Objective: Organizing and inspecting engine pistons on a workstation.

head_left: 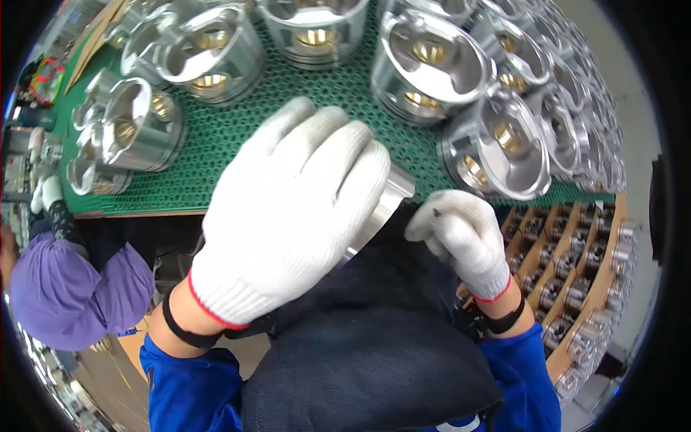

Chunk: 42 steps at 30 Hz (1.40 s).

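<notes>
Here's the left hand [295,194], white-gloved, its grip clamped over a silvery cylindrical piece [391,200], mostly hidden beneath the palm, right at the near edge of the green surface [227,126]. Across from it, the right hand [464,237] sits just beside that edge, fingers curled; whether that grip holds anything, I can't tell. Silver pistons [497,147] crowd toward the right edge, while below, a wooden rack [608,245] carries more metal parts.
</notes>
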{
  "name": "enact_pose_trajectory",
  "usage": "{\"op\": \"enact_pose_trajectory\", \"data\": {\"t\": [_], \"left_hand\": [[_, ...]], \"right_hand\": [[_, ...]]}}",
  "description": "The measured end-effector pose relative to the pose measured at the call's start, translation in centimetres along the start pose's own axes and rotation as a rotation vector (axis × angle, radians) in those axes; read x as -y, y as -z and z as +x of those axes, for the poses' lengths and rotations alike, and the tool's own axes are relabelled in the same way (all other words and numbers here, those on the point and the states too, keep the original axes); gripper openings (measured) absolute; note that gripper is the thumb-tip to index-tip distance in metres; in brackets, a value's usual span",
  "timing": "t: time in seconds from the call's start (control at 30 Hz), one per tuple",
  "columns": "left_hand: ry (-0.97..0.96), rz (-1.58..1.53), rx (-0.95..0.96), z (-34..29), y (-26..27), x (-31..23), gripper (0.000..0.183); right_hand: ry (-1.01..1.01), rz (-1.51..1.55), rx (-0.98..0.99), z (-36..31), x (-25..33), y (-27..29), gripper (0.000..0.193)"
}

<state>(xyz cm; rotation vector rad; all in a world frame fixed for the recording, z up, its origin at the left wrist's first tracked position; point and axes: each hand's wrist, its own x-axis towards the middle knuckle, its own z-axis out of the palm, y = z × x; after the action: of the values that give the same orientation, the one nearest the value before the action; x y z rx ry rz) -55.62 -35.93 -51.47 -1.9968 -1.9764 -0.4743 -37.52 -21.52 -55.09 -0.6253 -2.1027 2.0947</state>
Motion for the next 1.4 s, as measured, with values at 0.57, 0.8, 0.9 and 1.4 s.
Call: {"op": "enact_pose_trajectory", "data": {"t": [0.57, 0.8, 0.9, 1.4], "left_hand": [[0.088, -0.02, 0.174, 3.4, -0.9, 0.5, 0.037], [0.018, 0.035, 0.247, 4.9, -2.1, 2.5, 0.03], [0.047, 0.028, 0.342, 5.3, -2.1, 2.6, 0.033], [0.81, 0.005, 0.254, -10.0, 2.3, 3.1, 0.073]], "right_hand": [[0.626, -0.687, -0.145, 2.4, 0.0, -1.5, 0.015], [0.673, -0.983, -0.035, 1.9, 0.3, -1.5, 0.017], [0.607, -1.004, 0.073, 1.4, -0.4, -0.8, 0.02], [-0.29, -2.031, -0.636, -8.7, 9.6, 0.6, 0.004]]}}
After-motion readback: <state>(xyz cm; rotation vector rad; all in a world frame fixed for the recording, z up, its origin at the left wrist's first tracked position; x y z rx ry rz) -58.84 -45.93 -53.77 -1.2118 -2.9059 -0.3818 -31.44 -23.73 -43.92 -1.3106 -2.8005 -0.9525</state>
